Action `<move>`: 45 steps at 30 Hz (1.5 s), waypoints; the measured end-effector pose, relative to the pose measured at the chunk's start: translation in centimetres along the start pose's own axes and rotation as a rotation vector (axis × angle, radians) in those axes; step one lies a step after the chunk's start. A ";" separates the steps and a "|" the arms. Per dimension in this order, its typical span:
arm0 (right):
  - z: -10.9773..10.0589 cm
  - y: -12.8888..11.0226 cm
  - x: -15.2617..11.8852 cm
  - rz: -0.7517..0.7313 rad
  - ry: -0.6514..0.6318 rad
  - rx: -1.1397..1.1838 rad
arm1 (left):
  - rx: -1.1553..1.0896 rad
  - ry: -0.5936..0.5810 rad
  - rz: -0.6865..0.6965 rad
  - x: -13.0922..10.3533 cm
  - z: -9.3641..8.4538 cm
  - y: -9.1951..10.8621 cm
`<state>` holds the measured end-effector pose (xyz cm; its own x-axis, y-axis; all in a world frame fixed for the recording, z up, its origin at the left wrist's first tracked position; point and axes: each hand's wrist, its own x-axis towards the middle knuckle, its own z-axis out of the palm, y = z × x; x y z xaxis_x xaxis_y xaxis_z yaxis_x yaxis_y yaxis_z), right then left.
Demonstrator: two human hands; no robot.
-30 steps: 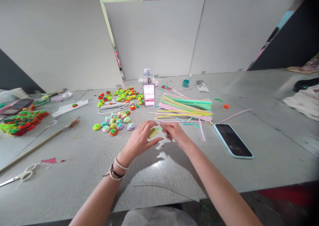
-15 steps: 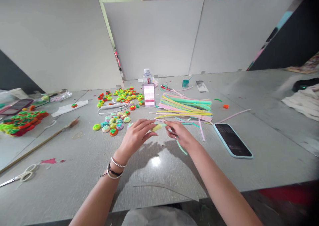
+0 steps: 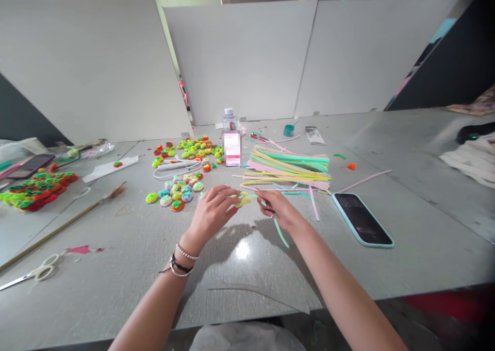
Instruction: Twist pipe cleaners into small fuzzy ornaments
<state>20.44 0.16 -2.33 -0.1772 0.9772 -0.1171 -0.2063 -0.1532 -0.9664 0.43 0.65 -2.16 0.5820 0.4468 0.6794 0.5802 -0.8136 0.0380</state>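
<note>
Mid-coil: my left hand (image 3: 212,213) pinches a small yellow pipe-cleaner coil (image 3: 243,200) above the surface (image 3: 116,268), while my right hand (image 3: 279,210) grips a mint pipe cleaner (image 3: 281,232); the next wrap likely needs steady tension.

Grey table (image 3: 116,289) bears: phone (image 3: 362,218) face up at right; pastel pipe-cleaner bundle (image 3: 290,166) beside a water bottle (image 3: 231,142); small fuzzy discs (image 3: 185,152) scattered at centre left; scissors (image 3: 33,274) and a wooden stick (image 3: 62,224) at left. Grey partition boards (image 3: 240,62) stand behind.
</note>
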 end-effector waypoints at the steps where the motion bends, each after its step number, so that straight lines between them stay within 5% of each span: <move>1: 0.0 0.1 0.0 0.004 -0.002 -0.004 | 0.002 -0.002 -0.003 0.0 0.0 0.0; 19: 0.9 1.1 0.0 -0.031 -0.098 -0.072 | 0.084 0.142 -0.083 0.0 0.6 0.2; 25: 0.5 0.9 0.4 -0.087 0.066 -0.169 | -0.152 -0.012 -0.253 0.3 0.5 0.2; 32: 0.4 0.9 0.0 -0.359 0.045 -0.535 | -0.699 -0.250 -0.602 0.1 1.7 0.8; 40: 0.5 0.8 -0.1 -0.430 0.082 -0.633 | -0.667 -0.001 -0.642 0.4 2.2 1.7; 45: 0.6 0.7 -0.3 -0.454 0.079 -0.606 | -0.659 0.019 -0.619 0.3 2.2 1.9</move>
<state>19.77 -0.36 -2.84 -0.1266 0.9361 0.3283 0.3260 0.3518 -0.8775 2.98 0.05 -3.51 0.2614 0.8738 0.4101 0.3385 -0.4809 0.8088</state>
